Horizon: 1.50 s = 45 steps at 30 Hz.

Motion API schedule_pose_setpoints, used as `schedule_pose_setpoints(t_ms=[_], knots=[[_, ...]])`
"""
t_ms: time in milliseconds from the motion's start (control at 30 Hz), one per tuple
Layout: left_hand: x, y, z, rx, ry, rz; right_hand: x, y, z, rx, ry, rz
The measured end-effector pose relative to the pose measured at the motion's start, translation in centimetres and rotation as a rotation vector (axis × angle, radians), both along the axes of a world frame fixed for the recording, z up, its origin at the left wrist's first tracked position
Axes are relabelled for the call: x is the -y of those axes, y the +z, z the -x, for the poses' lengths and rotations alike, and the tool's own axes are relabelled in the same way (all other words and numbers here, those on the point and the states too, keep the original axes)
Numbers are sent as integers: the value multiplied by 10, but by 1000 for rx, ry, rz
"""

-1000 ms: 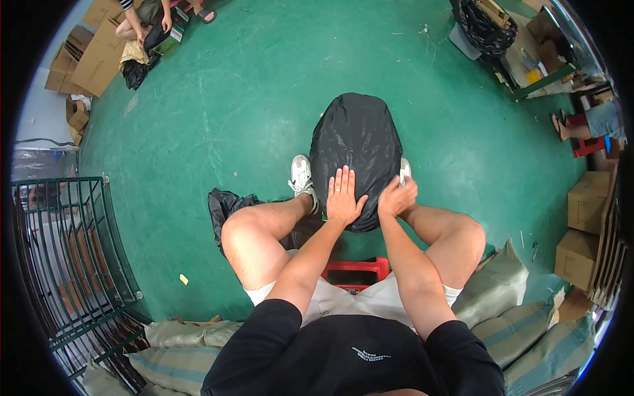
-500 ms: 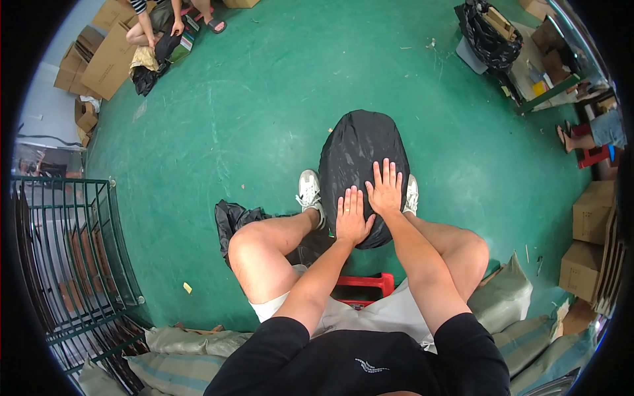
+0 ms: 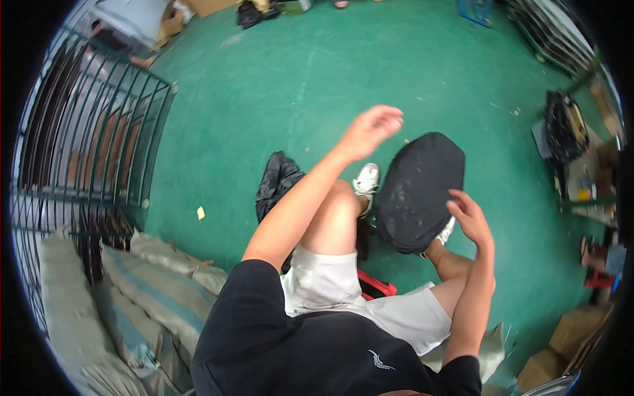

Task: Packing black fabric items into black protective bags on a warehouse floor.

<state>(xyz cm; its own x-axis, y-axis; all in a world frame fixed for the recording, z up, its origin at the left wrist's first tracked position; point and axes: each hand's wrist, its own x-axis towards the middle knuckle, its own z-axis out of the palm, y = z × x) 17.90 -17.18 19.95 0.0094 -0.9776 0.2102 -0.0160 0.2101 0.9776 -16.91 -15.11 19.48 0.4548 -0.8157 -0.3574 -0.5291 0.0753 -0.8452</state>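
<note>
A large oval black bundle with pale smudges stands on the green floor between my white shoes. My left hand is raised in the air beyond its upper left side, with fingers loosely bent, slightly blurred, and nothing visible in them. At the bundle's right edge is my right hand, thumb and fingers apart; I cannot tell whether its fingertips touch the bundle. A crumpled black plastic bag lies by my left leg. Part of a red stool shows under me.
Green wire racking stands at the left. Stuffed woven sacks are piled behind my left side. Cardboard boxes sit at the lower right. A bin lined with a black bag stands farther right, near a person's leg.
Both hands have come off the top of the bundle: the left up into the air, the right to its right edge. The view has swung left, and the bundle leans to the right in it.
</note>
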Motion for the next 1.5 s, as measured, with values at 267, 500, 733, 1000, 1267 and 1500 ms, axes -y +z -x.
schedule_pose_setpoints(t_ms=[267, 500, 733, 1000, 1267, 1500], knots=[[-195, -209, -178, 448, 945, -601, 14, -10, -23, -407, 253, 93], [-306, -274, -124, 886, 763, -1340, 22, -11, -41, -368, 315, 148], [-319, -301, -102, 649, 586, -1454, 18, -10, -49, -354, 328, 109], [-335, -278, -107, 566, 408, -1557, 17, 5, -59, -310, 363, 145], [-349, -311, -105, 14, 564, -1537, 6, 0, -44, -347, 368, 198], [-345, -251, -149, -625, 792, -1440, 9, -14, -42, -310, 394, 175]])
